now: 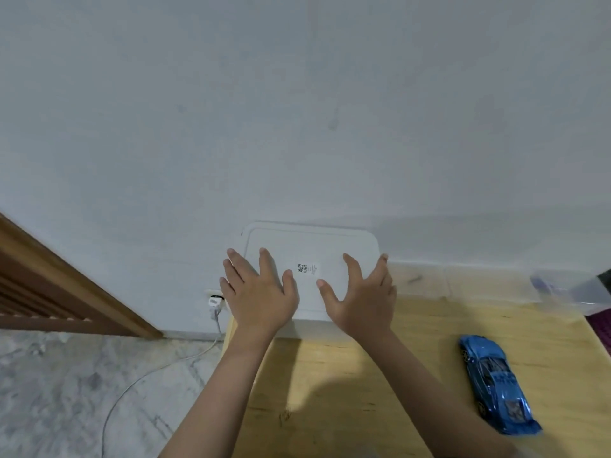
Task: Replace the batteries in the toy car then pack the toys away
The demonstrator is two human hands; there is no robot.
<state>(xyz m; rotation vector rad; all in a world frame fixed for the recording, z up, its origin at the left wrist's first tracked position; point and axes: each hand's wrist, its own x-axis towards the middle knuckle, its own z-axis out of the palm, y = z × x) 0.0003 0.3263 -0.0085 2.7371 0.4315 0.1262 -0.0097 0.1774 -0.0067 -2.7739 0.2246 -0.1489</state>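
A white storage box with a flat lid (330, 246) stands at the back of the wooden table (396, 375), against the wall. A small QR label sits on the lid's middle. My left hand (258, 292) lies over the lid's left side with fingers spread and straight. My right hand (363, 299) is over the lid's right side, fingers spread, thumb toward the label. Whether the palms touch the lid is unclear. The blue toy car (496, 381) lies on the table to the right, apart from both hands.
A clear plastic container (568, 289) sits at the table's back right, with a purple thing (601, 328) at the right edge. Left of the table, a white plug (215, 302) and cable run down onto the marble floor. A wooden slatted frame (49, 285) stands at far left.
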